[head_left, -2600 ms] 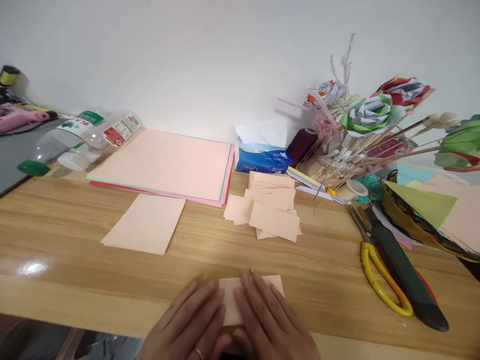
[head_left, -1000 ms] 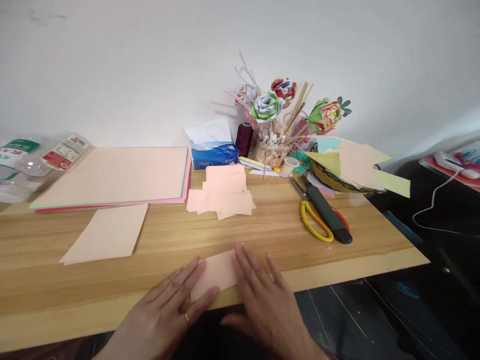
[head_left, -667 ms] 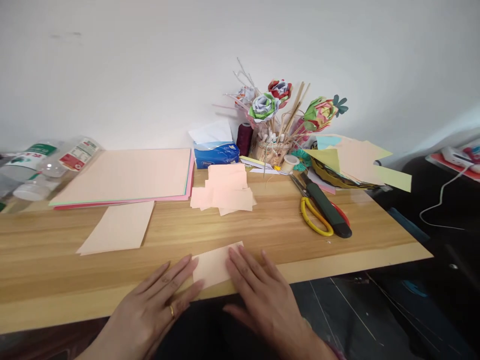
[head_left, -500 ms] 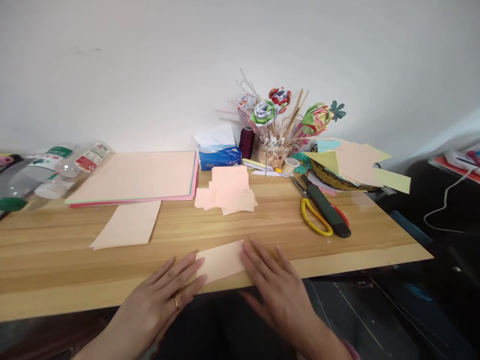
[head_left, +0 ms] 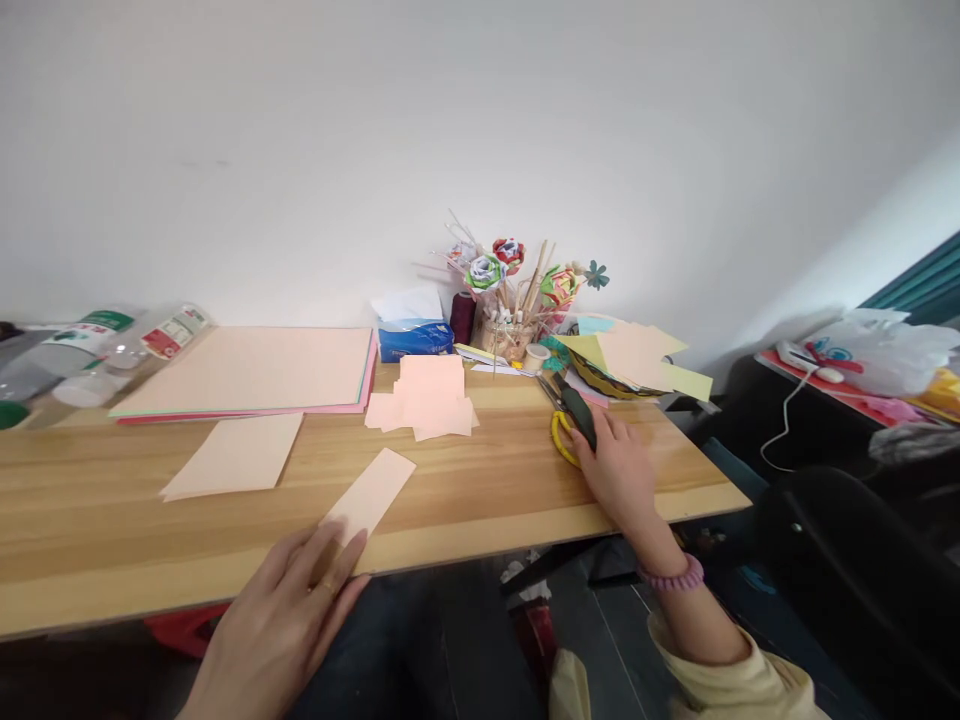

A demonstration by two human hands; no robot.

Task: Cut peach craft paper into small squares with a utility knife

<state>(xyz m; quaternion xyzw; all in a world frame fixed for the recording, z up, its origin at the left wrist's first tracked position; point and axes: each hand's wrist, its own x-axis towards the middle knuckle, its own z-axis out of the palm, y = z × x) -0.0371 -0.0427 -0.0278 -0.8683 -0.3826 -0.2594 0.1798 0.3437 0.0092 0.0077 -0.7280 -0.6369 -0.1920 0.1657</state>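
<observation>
A folded-looking strip of pale pink paper point(head_left: 379, 485) lies slantwise near the table's front edge. My left hand point(head_left: 292, 590) grips its near end, fingers on top and thumb low by the edge. To the right, my right hand point(head_left: 615, 465) closes around a dark green utility knife point(head_left: 577, 410), whose lower end is hidden by the fingers. The knife lies over scissors point(head_left: 561, 438) with yellow handles, partly covered. A loose pile of small pink paper pieces point(head_left: 431, 395) sits mid-table, and larger pale sheets point(head_left: 236, 455) rest at the left.
Behind stand a stack of large coloured sheets point(head_left: 255, 370), a blue tissue pack point(head_left: 412, 342), a jar with paper flowers point(head_left: 510, 335) and a basket of paper scraps point(head_left: 634, 355). Plastic bottles point(head_left: 82, 340) lie far left. A black chair point(head_left: 847, 580) is at the right.
My right hand has left the paper and moved right onto the utility knife. The paper strip has turned to a steeper slant under my left hand. The view has swung right.
</observation>
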